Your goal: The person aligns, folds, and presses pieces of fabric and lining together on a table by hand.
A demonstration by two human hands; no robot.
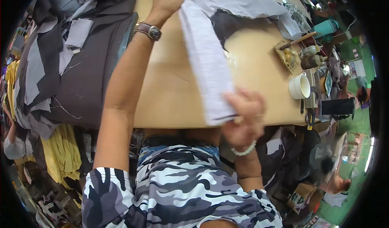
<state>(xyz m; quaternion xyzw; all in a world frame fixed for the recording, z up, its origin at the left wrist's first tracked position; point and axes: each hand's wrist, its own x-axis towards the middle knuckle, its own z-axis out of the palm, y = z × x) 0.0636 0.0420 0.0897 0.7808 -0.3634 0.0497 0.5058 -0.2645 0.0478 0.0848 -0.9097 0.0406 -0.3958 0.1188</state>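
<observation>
A long, pale grey-white fabric strip [206, 61] runs slantwise over the table, from the far side down toward the near edge. At its far end my left hand [167, 1] is closed, fingers bunched on the fabric. My right hand [244, 116], blurred by motion, pinches the strip's near right corner close to the table's front edge. A dark line shows along the strip's near end. Beyond the strip lies a larger light grey cloth [239, 1], joined to it or overlapping it; I cannot tell which. Dark fabric [227, 25] shows beneath that cloth.
Dark cloth with grey scraps [79, 35] covers the left side. Along the right stand a white mug [299, 86], small bottles [313, 61], a shallow tray [287, 57], a turquoise bottle [325, 27] and scissors [310, 120]. Yellow cloth [60, 155] hangs at the lower left.
</observation>
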